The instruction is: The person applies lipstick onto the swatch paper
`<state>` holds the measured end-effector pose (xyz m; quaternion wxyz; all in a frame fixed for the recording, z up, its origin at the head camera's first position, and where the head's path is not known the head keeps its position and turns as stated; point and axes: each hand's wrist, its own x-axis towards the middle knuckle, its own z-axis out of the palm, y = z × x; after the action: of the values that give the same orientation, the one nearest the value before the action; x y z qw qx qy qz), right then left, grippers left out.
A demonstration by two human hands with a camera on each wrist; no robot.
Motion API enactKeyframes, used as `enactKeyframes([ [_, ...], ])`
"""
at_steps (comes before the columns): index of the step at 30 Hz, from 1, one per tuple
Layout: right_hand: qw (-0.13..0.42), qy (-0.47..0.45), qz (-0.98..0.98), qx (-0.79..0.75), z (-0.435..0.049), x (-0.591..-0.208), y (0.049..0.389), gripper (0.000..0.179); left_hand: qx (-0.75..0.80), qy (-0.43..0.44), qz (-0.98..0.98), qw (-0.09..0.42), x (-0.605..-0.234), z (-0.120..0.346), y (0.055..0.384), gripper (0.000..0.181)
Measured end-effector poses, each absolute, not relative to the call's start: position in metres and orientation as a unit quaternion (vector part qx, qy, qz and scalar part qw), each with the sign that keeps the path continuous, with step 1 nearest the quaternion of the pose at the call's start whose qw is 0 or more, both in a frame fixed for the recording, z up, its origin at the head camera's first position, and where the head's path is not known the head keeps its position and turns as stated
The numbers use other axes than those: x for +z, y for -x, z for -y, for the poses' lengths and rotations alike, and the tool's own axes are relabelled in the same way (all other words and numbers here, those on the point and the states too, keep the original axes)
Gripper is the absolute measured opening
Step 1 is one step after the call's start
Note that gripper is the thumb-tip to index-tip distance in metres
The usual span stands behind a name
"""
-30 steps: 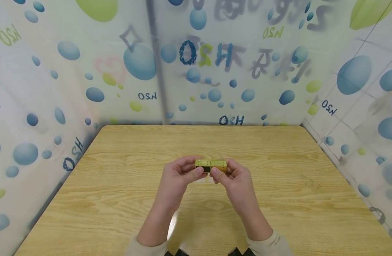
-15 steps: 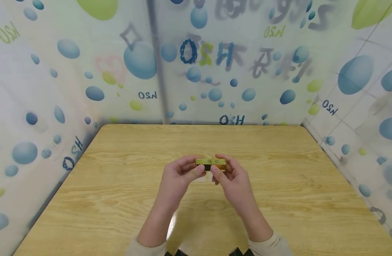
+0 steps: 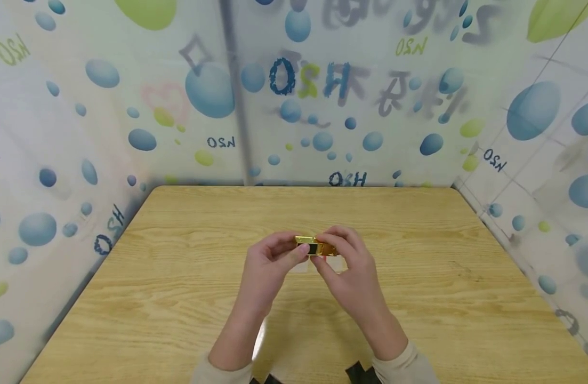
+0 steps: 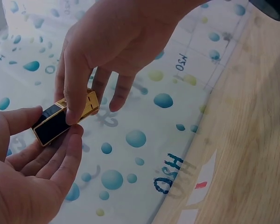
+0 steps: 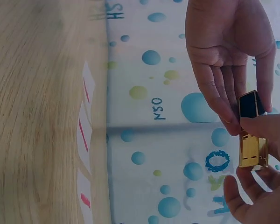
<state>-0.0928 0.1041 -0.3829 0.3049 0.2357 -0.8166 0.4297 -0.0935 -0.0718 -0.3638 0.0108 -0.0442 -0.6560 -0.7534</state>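
Above the middle of the table, both hands hold a small rectangular gold-and-black tube (image 3: 314, 249). My left hand (image 3: 262, 269) pinches its black end, thumb on the near side and fingers behind. My right hand (image 3: 358, 269) grips the gold end. The left wrist view shows the tube (image 4: 51, 125) tilted, with its black panel framed in gold; the left hand (image 4: 37, 172) is below it and the right hand (image 4: 116, 42) above. In the right wrist view, slots show on the gold part (image 5: 250, 148), partly covered by the right thumb. Whether the two parts are separate, I cannot tell.
White paper slips with red marks (image 4: 203, 184) lie on the wooden table (image 3: 178, 298), partly behind the hands in the head view. A white curtain with blue and green drops (image 3: 294, 144) borders the table. Black pieces (image 3: 363, 372) appear at the bottom edge near the sleeves.
My right hand has shifted its grip: its fingers now arch over the top of the gold end, and its thumb has slid lower. The left hand stays nearly in place; the tube has tilted slightly.
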Motion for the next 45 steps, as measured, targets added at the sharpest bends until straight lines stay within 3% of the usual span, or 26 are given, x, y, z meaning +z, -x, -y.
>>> enactKeyframes([
  [5, 0.347, -0.25, 0.818, 0.385, -0.104, -0.383, 0.095, 0.036, -0.746, 0.045, 0.664, 0.009, -0.362, 0.071, 0.092, 0.031],
  [13, 0.359, -0.243, 0.82, 0.373, -0.104, -0.381, 0.096, 0.032, -0.723, 0.056, 0.688, 0.007, -0.36, 0.071, 0.093, 0.038],
  [29, 0.269, -0.227, 0.806, 0.475, -0.106, -0.374, 0.096, 0.026, -0.723, 0.086, 0.685, 0.026, -0.358, 0.065, 0.094, 0.022],
  [45, 0.175, -0.192, 0.817, 0.515, -0.109, -0.367, 0.095, 0.024, -0.715, 0.076, 0.695, 0.027, -0.362, 0.073, 0.097, 0.021],
])
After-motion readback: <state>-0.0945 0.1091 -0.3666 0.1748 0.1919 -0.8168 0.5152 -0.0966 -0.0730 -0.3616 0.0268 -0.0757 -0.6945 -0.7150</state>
